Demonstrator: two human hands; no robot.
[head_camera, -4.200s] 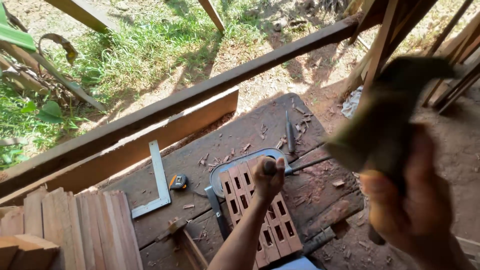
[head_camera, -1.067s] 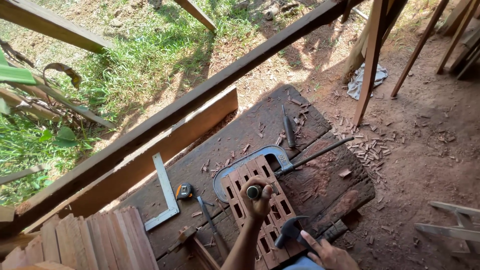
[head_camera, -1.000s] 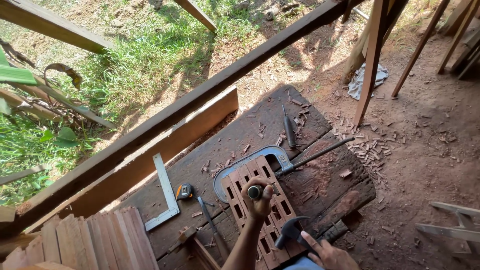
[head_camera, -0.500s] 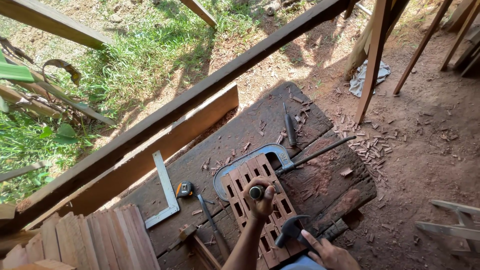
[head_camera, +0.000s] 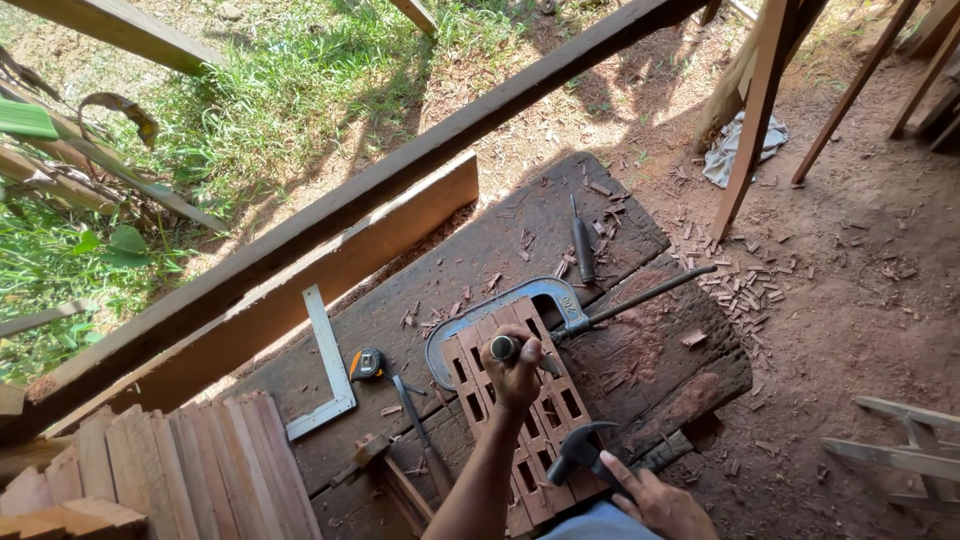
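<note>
A: What takes up most of the view?

B: A dark, rough wooden workbench (head_camera: 560, 235) made of thick weathered planks, littered with reddish wood chips. It runs diagonally from lower left to upper right. Beyond it lie a long timber beam (head_camera: 400, 180) and grass.

A: And what lies on the bench?

B: A reddish wooden panel (head_camera: 545, 415) cut through with rows of small rectangular slots. Its long axis runs from the bench's middle down toward the person, and its near end is hidden behind the arms and the bottom edge of the view. A grey metal C-clamp (head_camera: 500, 305) curves around its far end, the threaded screw rod pointing up and right.

A: What are the hands doing?

B: The left hand (head_camera: 515, 375) is closed in a fist around a chisel (head_camera: 503, 348), held upright over the panel; only the round metal-ringed handle top shows, and the blade is hidden under the fist. The right hand (head_camera: 660, 505), partly cut off at the bottom, grips the handle of a dark-headed hammer (head_camera: 580, 450), which sits low, just over the panel's right side.

A: Anything smaller nearby?

B: A pale metal carpenter's square (head_camera: 330, 375) lies to the left, with a small tape measure (head_camera: 366, 364) just beside it. A second, dark-handled chisel (head_camera: 583, 245) lies farther up the bench. Stacked light boards (head_camera: 200, 470) fill the lower left corner.
</note>
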